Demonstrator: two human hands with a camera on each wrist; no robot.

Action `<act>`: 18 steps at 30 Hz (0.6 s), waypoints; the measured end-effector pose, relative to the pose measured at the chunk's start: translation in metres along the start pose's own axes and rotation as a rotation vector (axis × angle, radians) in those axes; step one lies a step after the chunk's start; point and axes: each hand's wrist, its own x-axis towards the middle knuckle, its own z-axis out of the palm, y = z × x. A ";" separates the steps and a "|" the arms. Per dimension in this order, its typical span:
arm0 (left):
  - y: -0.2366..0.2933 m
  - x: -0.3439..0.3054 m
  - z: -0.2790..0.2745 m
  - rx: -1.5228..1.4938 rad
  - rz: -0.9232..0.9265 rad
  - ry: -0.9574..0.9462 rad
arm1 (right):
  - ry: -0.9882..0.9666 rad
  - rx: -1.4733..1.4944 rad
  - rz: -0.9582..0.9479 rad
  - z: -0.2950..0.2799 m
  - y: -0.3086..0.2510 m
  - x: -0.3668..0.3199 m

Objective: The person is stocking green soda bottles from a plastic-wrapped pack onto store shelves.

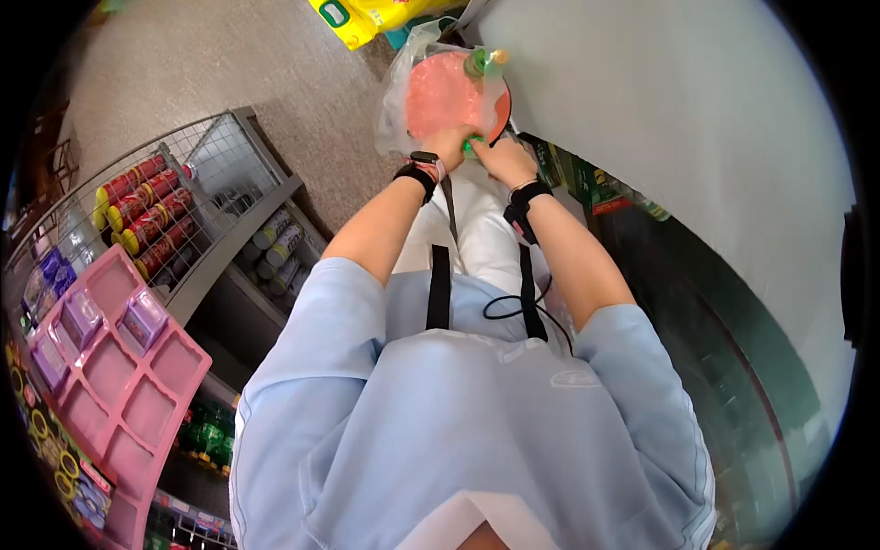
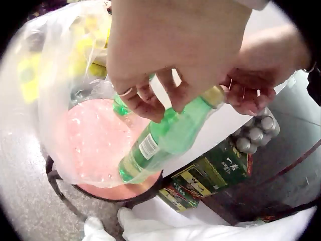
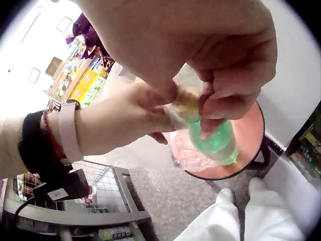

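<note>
A clear plastic bag (image 1: 401, 105) stands spread on a round red-topped stool (image 3: 251, 131). My right hand (image 1: 507, 163) pinches a green glass bottle (image 2: 163, 138) near its gold cap (image 3: 186, 106). The bottle tilts over the stool, its base low against the bag's film. My left hand (image 1: 446, 148) is beside the bottle's neck, fingers curled on the bag's gathered edge; in the left wrist view its back covers part of the bag. Another green bottle (image 1: 476, 63) with a gold cap is at the bag's far side.
A wire-basket shelf (image 1: 215, 151) with red cans (image 1: 142, 206) and a pink tray (image 1: 128, 385) stand at the left. To the right is a white counter (image 1: 678, 101), with green boxes (image 2: 213, 170) below it. Yellow packaging (image 1: 371, 18) lies beyond the stool.
</note>
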 end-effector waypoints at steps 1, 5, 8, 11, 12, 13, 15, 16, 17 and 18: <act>-0.003 0.002 -0.002 -0.013 0.079 -0.014 | 0.070 -0.003 0.010 0.007 0.000 0.009; -0.017 0.012 -0.008 -0.052 0.242 -0.076 | 0.163 -0.012 0.017 0.017 0.000 0.013; -0.013 0.015 -0.015 0.052 0.294 -0.122 | 0.179 -0.050 0.039 0.011 -0.008 0.004; -0.007 0.022 -0.020 0.213 0.324 -0.228 | 0.107 0.025 0.027 0.007 -0.008 0.003; -0.007 0.025 -0.021 0.210 0.323 -0.233 | 0.042 0.072 0.036 0.003 -0.010 0.001; -0.008 0.028 -0.023 0.234 0.350 -0.259 | -0.020 0.119 0.045 0.001 -0.011 -0.001; -0.011 0.034 -0.025 0.255 0.380 -0.292 | 0.066 0.046 0.026 0.008 -0.008 0.000; -0.012 0.035 -0.026 0.250 0.439 -0.279 | 0.156 -0.031 0.005 0.012 -0.006 0.000; -0.014 0.036 -0.025 0.244 0.497 -0.266 | 0.155 -0.027 0.012 0.014 -0.005 -0.002; -0.015 0.036 -0.025 0.243 0.500 -0.271 | 0.241 -0.040 0.023 0.017 -0.004 -0.004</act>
